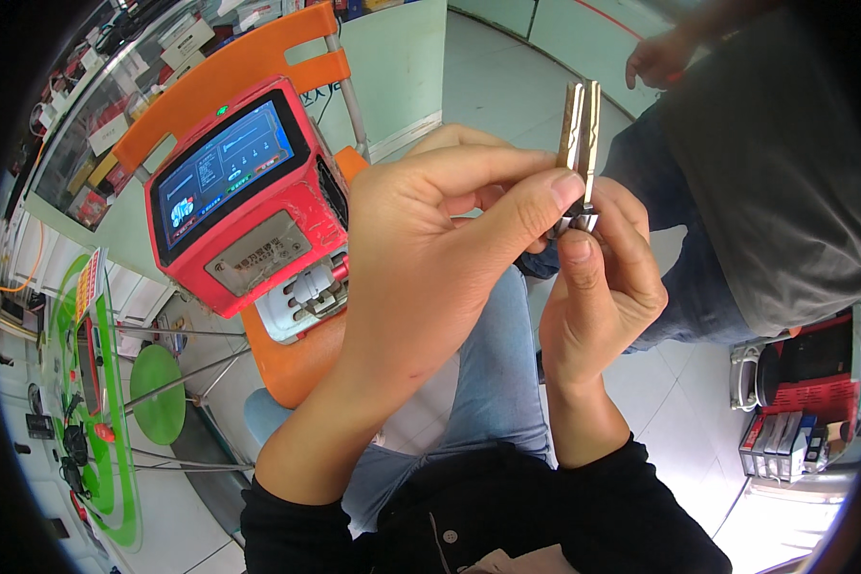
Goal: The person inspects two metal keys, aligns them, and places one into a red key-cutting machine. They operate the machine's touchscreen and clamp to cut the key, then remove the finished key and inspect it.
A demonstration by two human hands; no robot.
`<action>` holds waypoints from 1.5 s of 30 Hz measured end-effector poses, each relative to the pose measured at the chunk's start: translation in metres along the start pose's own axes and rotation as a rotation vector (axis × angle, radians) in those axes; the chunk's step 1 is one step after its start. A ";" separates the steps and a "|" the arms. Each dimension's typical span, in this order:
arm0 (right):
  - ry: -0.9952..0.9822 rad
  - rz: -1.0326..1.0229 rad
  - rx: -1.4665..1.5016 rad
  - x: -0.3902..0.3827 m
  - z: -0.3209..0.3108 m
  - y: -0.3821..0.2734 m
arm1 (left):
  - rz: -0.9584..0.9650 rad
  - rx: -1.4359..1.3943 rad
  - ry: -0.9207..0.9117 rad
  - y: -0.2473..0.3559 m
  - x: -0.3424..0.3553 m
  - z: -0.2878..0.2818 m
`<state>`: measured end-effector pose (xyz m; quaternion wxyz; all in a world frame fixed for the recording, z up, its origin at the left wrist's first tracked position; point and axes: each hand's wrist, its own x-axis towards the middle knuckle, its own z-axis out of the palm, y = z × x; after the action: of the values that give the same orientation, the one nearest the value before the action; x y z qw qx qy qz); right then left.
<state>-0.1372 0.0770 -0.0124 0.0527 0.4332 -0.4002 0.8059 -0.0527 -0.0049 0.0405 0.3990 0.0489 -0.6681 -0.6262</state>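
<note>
Two metal keys [591,129] stand upright side by side in front of me, their notched blades pointing up and close together. My left hand [435,225] is closed, with thumb and forefinger pinching the keys from the left. From below and the right, my right hand [598,287] closes on the lower ends of the keys with its thumb and fingers. My fingers partly cover the lower ends, so which hand bears which key is unclear. Left of my hands, a red key-cutting machine [249,230] with a lit screen [225,172] rests on an orange chair [301,368].
Another person in dark clothing [756,182] is close on my right, a hand [662,59] showing above. A glass display counter [96,163] lies at the far left, near a green-edged table [115,478]. Boxes [780,445] sit in a rack at the lower right.
</note>
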 end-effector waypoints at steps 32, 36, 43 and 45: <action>-0.019 -0.078 0.090 -0.003 0.000 -0.006 | 0.050 0.001 0.008 0.012 -0.006 0.004; -0.032 -0.069 0.067 -0.004 -0.001 -0.007 | 0.058 0.015 0.007 0.011 -0.006 0.003; -0.042 -0.072 0.058 -0.004 -0.002 -0.007 | 0.068 0.011 0.009 0.009 -0.006 0.002; -0.049 -0.073 0.047 -0.004 -0.002 -0.007 | 0.061 -0.001 0.011 0.009 -0.007 0.002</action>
<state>-0.1328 0.0841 -0.0113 0.0619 0.4684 -0.3661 0.8017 -0.0456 0.0027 0.0458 0.4218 0.0319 -0.6667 -0.6137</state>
